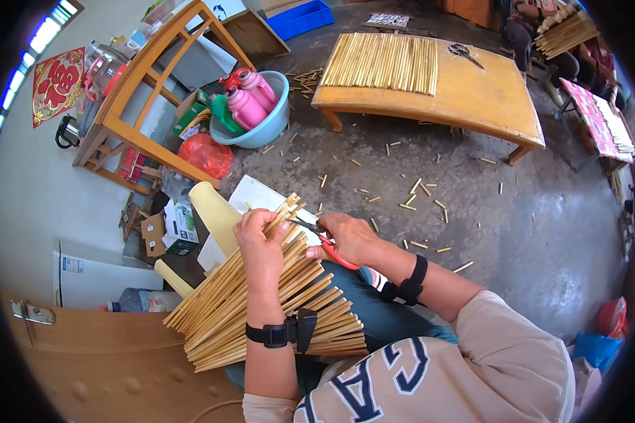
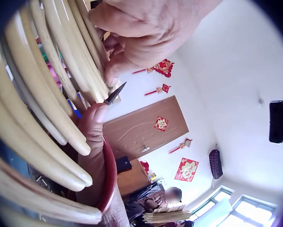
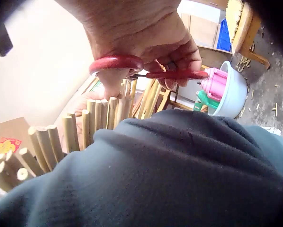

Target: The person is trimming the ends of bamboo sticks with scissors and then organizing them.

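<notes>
A fan of pale yellow straw-like stalks (image 1: 261, 303) lies across my lap. My left hand (image 1: 257, 240) pinches a few stalks near their upper ends, raised over the rest. In my right hand (image 1: 353, 236) are scissors with red handles (image 1: 340, 257), their dark blades reaching toward those pinched stalks. The left wrist view shows the blade tip (image 2: 115, 94) right at the stalk ends, beside the right thumb (image 2: 98, 113). In the right wrist view, the red handle loops (image 3: 115, 64) sit around the fingers, above a row of cut stalk ends (image 3: 101, 113).
A low wooden table (image 1: 483, 99) ahead bears a row of stalks (image 1: 381, 63) and another dark pair of scissors (image 1: 466, 55). Short cut pieces (image 1: 416, 187) litter the floor. At left stands a blue basin (image 1: 268, 127) with pink flasks. Another person (image 1: 550, 63) sits at far right.
</notes>
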A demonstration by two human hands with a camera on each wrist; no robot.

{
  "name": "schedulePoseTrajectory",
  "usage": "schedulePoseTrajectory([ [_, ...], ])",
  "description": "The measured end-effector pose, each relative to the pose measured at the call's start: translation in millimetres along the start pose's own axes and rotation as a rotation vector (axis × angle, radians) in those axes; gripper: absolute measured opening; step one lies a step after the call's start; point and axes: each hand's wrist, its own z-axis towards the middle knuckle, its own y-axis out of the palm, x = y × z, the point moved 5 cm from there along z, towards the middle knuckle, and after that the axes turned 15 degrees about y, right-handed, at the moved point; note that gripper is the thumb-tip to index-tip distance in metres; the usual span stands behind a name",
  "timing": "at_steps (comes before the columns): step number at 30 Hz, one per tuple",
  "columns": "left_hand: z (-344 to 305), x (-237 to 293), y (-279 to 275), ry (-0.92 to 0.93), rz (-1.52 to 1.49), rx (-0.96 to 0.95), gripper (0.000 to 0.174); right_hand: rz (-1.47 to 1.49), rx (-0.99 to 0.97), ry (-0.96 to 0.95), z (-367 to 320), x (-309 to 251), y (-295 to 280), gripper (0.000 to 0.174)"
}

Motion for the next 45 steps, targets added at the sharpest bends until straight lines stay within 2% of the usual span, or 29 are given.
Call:
schedulePoseTrajectory([
  [5,1,-2,-1,-0.017,0.009,-0.009,0.021,0.014,0.07,-0.065,-1,-4,-1,0.073],
  [7,0,-2,-2,0.001,-0.027,0.042,0.021,-0.001,0.091,-0.066,-2,-6,-2,0.072],
  [10,1,-3,-6,-0.053,-0.022,0.042,0.02,-0.054,0.059,-0.076,-4,-6,-2,0.072],
  [20,-4,-15,4,-0.055,-0.17,0.002,0.016,-0.009,0.124,-0.135,0,-14,-2,0.074],
  [25,-1,-9,5,-0.078,-0.083,-0.058,0.016,0.006,-0.005,-0.075,4,-15,4,0.075],
  [29,0,1,2,-0.146,-0.061,-0.05,0.016,0.006,0.0,-0.069,4,-19,6,0.076],
  [31,1,0,2,-0.167,-0.058,-0.048,0.015,0.065,-0.106,-0.007,5,-19,8,0.077],
  [38,4,-7,5,-0.154,-0.109,-0.072,0.013,0.104,-0.13,-0.01,7,-16,18,0.076],
  [44,2,-13,8,-0.1,-0.14,-0.021,0.013,0.22,-0.135,-0.007,3,-11,17,0.071],
  [45,1,-15,9,-0.094,-0.143,-0.013,0.013,0.256,-0.139,0.003,3,-9,18,0.066],
])
